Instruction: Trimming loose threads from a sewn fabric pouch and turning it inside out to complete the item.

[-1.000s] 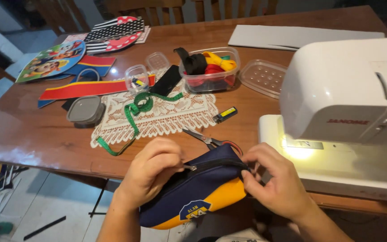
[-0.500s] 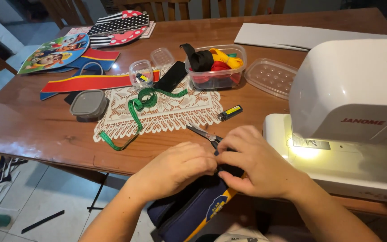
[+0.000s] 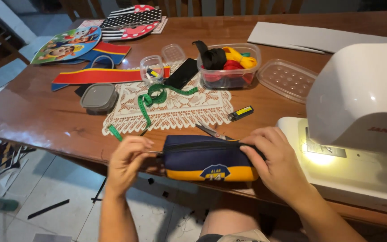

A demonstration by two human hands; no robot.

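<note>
While the right hand [image 3: 276,163] is clamping the navy-and-yellow pouch [image 3: 207,159] at the worktop [image 3: 41,116] edge, the left hand [image 3: 128,157] is pinching its zipper end.

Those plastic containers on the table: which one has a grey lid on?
The small square tub beside the lace doily; the others are clear and lidless.

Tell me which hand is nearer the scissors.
Right. The right hand grips the pouch end just beside the scissors; the left hand pinches the far end.
</note>
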